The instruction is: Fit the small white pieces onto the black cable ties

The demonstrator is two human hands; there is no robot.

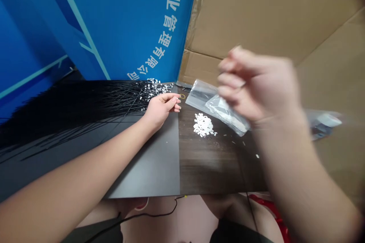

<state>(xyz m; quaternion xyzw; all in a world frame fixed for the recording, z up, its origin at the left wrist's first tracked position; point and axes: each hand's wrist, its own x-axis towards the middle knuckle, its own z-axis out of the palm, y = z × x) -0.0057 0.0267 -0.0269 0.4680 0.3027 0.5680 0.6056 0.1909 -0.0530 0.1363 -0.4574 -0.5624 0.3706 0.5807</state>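
Observation:
My left hand [162, 109] is closed in a pinch, with a small white piece [177, 99] at its fingertips. It hovers beside the white-tipped ends [155, 87] of a large bundle of thin black strands [71, 100]. Raised high on the right and blurred, my right hand [256, 83] has its fingers curled in; whatever sits between thumb and fingers, if anything, cannot be made out. A heap of small white pieces [203, 124] lies on the dark wood-grain surface between the hands. Behind it is a clear plastic bag [201, 95], partly hidden by my right hand.
A thin yellow loop [182, 96] lies just beyond my left fingertips. Blue printed panel [128, 19] and cardboard [242, 11] stand behind the table. Another clear plastic package [327, 121] is at the right. A black cable [154, 214] runs below the table's front edge.

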